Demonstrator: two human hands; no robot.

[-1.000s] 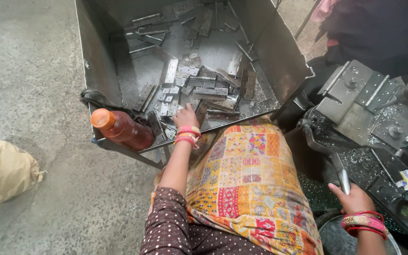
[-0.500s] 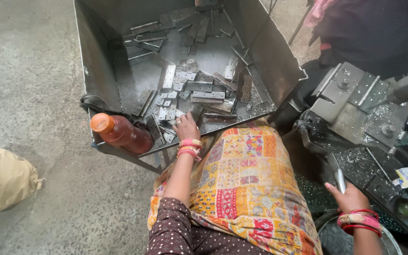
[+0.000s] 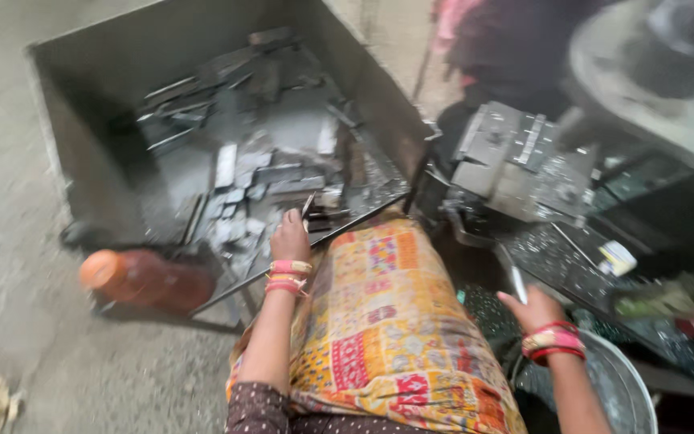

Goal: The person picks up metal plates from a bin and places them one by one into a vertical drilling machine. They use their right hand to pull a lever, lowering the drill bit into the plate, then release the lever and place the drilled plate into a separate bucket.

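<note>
Metal bin (image 3: 82,137) open on top, upper left of frame: hands can enter from above. Bin floor crowded with metal strips (image 3: 275,173); bare patch at left wall. Orange bottle (image 3: 142,277) blocks lower-left corner outside. Press machine (image 3: 516,161) crowds right side. Concrete floor (image 3: 10,241) left free.

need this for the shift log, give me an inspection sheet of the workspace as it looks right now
surface: rough grey concrete floor.
job's things: grey metal bin holding flat metal pieces; the picture is blurred.
clutter: brown bottle with orange cap lying by the bin; round metal pan at lower right.
grippers: left hand at the bin's near edge, fingers pinching a thin metal piece; right hand holds a small pale strip.
cables: nothing seen.
surroundings: press machine on the right; patterned cloth over the lap; another person beyond.
</note>
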